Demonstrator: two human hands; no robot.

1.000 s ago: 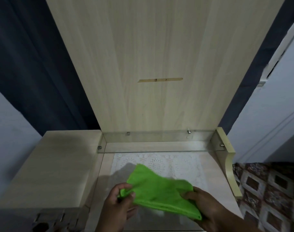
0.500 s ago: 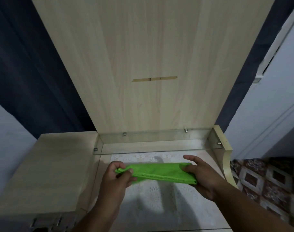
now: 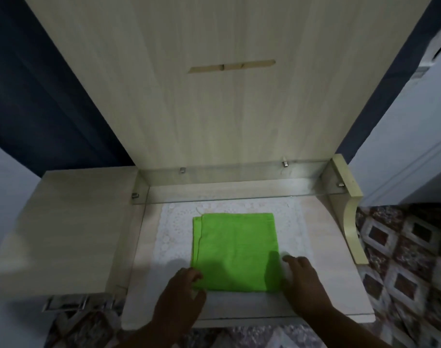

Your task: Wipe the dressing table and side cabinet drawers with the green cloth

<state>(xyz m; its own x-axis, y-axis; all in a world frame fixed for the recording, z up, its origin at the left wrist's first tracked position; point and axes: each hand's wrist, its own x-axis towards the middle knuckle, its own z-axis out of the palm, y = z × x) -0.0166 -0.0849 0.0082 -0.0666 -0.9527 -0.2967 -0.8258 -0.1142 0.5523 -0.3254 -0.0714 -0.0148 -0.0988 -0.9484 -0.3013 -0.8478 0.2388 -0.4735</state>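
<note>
GREEN CLOTH, FOLDED, LAID FLAT ON BENCH

Item: green cloth [image 3: 235,251], folded to a rough square, edges layered along its left side. Lies flat at lower centre of the frame on a white lace mat [image 3: 169,237] that covers the middle of the bench [image 3: 322,229].

Left hand [image 3: 180,295]: lower centre-left, at the cloth's lower left corner. Fingers curled at the corner and seemingly pinching it; grip blurred, not fully certain.

Right hand [image 3: 303,285]: lower centre-right, just beside the cloth's lower right edge. Fingers fairly straight and spread, resting on mat and cloth edge; nothing gripped.

Surroundings: tall pale wood back panel [image 3: 224,101] filling upper centre, a slot-shaped bare patch on it. Glass shelf [image 3: 239,189] on metal pegs along the base of the panel. Side cabinet [image 3: 71,222] at left of frame, top level with the bench; metal drawer handle [image 3: 78,301] showing at lower left. Patterned floor at right.

Step in hand, judged: cloth prepared as a pad, wiping of the bench about to begin; drawers not yet touched.

Next move, judged: flat palm pressure on the cloth, even strokes across the surface, care not to drag or bunch the lace mat underneath.
</note>
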